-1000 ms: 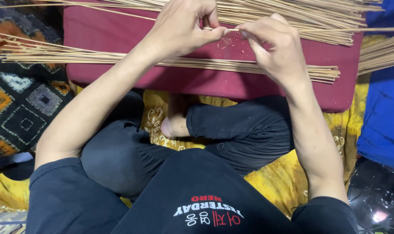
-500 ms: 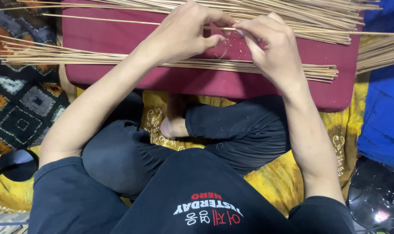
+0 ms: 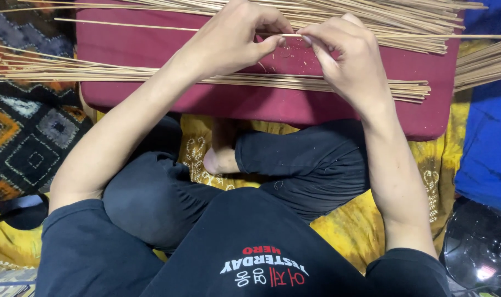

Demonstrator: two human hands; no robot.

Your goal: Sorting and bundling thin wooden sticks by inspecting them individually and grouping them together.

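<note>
A person seated cross-legged pinches one thin stick (image 3: pixel 151 26) between both hands above a maroon cushion (image 3: pixel 151 49). The left hand (image 3: pixel 231 38) grips it with thumb and fingers closed; the right hand (image 3: pixel 347 55) pinches it just beside, fingertips nearly touching the left's. The stick runs level from far left of the hands to far right. A bundle (image 3: pixel 96 74) of sticks lies on the cushion below the hands, a larger pile (image 3: pixel 371 14) beyond them. Yellow cloth (image 3: pixel 360 220) shows under the dark-trousered legs (image 3: pixel 294 159), blue fabric (image 3: pixel 490 143) right of the right arm.
</note>
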